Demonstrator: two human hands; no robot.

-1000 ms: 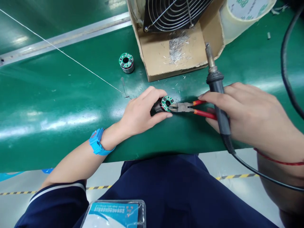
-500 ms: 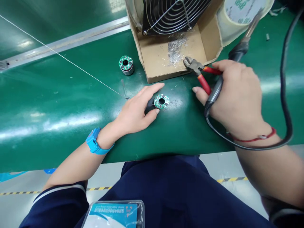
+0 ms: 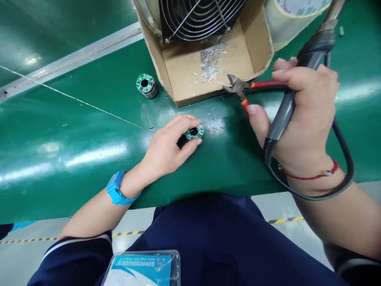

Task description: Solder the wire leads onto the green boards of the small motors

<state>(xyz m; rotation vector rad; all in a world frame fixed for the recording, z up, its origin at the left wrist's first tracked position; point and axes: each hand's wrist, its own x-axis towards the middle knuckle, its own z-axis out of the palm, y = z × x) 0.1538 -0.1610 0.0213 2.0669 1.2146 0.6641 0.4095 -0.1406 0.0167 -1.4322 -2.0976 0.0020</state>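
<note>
On the green bench, a small ring-shaped circuit board point(image 3: 200, 130) with a dark centre hole sits between the thumb and fingers of my left hand point(image 3: 166, 147), which closes on its edge. What lies under the board is hidden. My right hand point(image 3: 303, 115) is wrapped round two tools at once. One is a pair of diagonal cutters point(image 3: 238, 86) with red handles, jaws parted near the cardboard box's front edge. The other is a soldering iron point(image 3: 282, 113), its grey handle across my palm and its metal end pointing up and away. A second board sits on a metal cylinder point(image 3: 147, 85) behind my left hand.
A cardboard box point(image 3: 183, 99) holds a black fan point(image 3: 202, 20) and a heap of clipped wire bits point(image 3: 211, 61). Behind it on the right stands a tape roll point(image 3: 285, 28). Thin solder wire point(image 3: 74, 97) crosses the left side. The iron's cord point(image 3: 342, 147) loops past my right wrist.
My left thumb and fingers have closed onto the circuit board. My right hand has tilted, swinging the iron's tip upward, and the cutters' handles are spread wider. The whole view has shifted somewhat.
</note>
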